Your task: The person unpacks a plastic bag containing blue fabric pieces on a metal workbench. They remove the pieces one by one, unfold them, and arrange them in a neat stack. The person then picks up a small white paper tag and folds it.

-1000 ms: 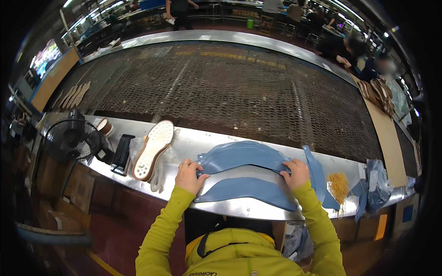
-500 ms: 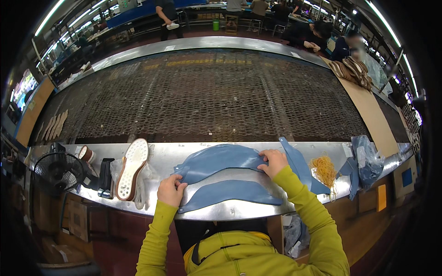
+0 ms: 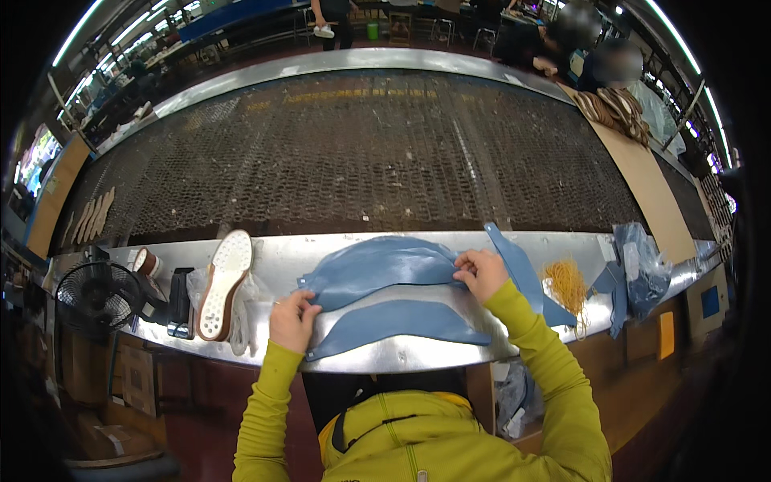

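A curved blue leather-like piece arches across the metal ledge in front of me, its surface slightly rippled. At its left end my left hand has thumb and forefinger closed on the edge. My right hand pinches the opposite end. Nearer to me lies a second, similar blue piece, flat and touched by neither hand. Just beyond my right hand, a third blue strip slants along the ledge.
A wide mesh bed stretches beyond the ledge. On the left are a black fan, a black case and a white-bottomed shoe sole. Yellow strings and a plastic bag of blue pieces lie right. People work behind.
The whole view has shifted slightly, with the ledge now higher in it. Both hands keep their grip on the upper blue piece. A person at the back has moved to the right.
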A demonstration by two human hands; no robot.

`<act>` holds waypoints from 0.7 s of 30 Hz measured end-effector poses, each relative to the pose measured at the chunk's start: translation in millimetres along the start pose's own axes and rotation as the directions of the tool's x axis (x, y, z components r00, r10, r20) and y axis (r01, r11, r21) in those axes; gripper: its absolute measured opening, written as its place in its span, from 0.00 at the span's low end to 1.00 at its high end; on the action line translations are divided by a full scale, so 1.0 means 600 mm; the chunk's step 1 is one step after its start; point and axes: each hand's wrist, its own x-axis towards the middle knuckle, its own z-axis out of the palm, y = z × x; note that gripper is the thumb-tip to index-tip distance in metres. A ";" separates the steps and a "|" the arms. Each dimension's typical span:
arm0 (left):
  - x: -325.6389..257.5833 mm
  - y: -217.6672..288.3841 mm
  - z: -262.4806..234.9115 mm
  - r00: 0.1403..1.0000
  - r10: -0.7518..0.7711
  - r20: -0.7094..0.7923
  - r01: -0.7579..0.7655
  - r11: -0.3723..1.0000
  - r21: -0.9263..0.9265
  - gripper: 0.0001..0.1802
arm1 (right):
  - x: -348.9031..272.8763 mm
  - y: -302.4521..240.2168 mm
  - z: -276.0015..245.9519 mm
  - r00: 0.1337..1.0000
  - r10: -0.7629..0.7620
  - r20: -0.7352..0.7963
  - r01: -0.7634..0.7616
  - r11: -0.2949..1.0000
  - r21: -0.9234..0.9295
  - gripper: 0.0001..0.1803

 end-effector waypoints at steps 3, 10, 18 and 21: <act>-0.001 0.013 -0.034 0.994 0.100 -0.038 -0.102 0.993 -0.058 0.09 | -0.022 -0.012 -0.030 0.998 -0.064 -0.002 0.064 0.994 0.086 0.09; -0.050 0.027 -0.079 0.919 -0.130 0.373 0.213 0.958 -0.191 0.12 | -0.103 -0.019 -0.046 0.939 0.129 0.320 -0.208 0.951 0.228 0.10; -0.087 0.050 -0.052 0.952 0.215 0.220 -0.273 0.921 0.280 0.34 | -0.162 -0.032 -0.031 0.962 -0.008 0.273 0.074 0.970 -0.230 0.43; -0.100 0.066 -0.036 0.958 0.085 0.275 -0.193 0.900 0.391 0.44 | -0.172 -0.053 -0.020 0.918 0.155 0.364 0.023 0.898 -0.440 0.52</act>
